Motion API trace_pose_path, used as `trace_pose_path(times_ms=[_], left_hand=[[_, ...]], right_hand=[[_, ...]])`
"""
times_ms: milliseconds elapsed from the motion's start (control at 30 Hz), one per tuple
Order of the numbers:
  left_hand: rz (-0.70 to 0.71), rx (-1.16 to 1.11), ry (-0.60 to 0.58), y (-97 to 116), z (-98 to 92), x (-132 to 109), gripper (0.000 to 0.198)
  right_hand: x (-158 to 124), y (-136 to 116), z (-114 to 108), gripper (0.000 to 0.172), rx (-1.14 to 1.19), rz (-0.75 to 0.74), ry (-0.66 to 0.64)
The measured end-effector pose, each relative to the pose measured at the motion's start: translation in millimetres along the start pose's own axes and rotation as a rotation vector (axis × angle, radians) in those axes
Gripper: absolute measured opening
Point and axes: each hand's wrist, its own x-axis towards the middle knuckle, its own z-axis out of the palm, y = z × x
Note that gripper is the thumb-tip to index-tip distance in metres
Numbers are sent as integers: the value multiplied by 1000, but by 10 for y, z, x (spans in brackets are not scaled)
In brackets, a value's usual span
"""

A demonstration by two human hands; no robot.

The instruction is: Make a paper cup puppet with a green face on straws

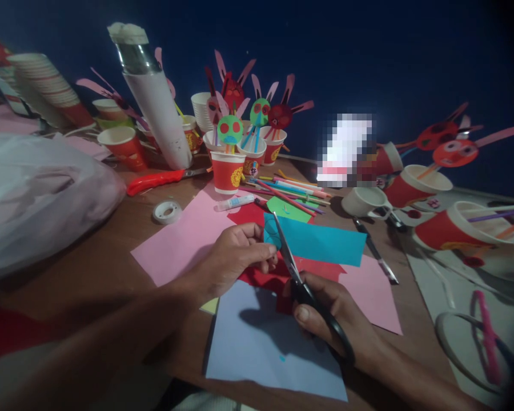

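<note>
My left hand (244, 254) pinches the left end of a blue strip of paper (325, 240), where a drawn curved outline shows. My right hand (329, 308) grips black-handled scissors (295, 268). Their blades point up and away, crossing the blue paper just right of my left fingertips. Beneath my hands lies a pale blue-white sheet (257, 342) with a tiny blue scrap (282, 359) on it. Red paper (321, 267), a green piece (289, 210) and pink sheets (184, 240) lie under and around the blue strip.
Behind stand red paper cups (228, 180) holding paper animal heads on sticks. A white flask (158, 114) leans left of them. Coloured pencils (291, 191), a glue stick (235, 202), a tape roll (167, 213), a red-handled tool (156, 181), a plastic bag (43, 200) and a white mug (364, 202) surround the papers.
</note>
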Motion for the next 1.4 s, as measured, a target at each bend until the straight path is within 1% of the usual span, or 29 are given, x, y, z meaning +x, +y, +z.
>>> trace_pose_path(times_ms=[200,400,633,833,1000,1400], left_hand=[[-21,-10,17,10,-4,-13,7],[-70,4,40,32,12,-30,9],[-116,26,23,42,8,-43,14],[-114,34,20,57,22,-43,13],[-137,15,11,63,22,-44,12],[-163,-5,-5,90,15,-33,16]], right_hand=[[1,2,3,33,-11,29,-4],[-10,23,-7,33,13,-8,-27],[-15,7,-1,36,10,0,-33],[-10,3,1,37,-8,10,-44],[-16,10,-3,36,-22,-7,-29],[-15,18,2,37,-30,7,-32]])
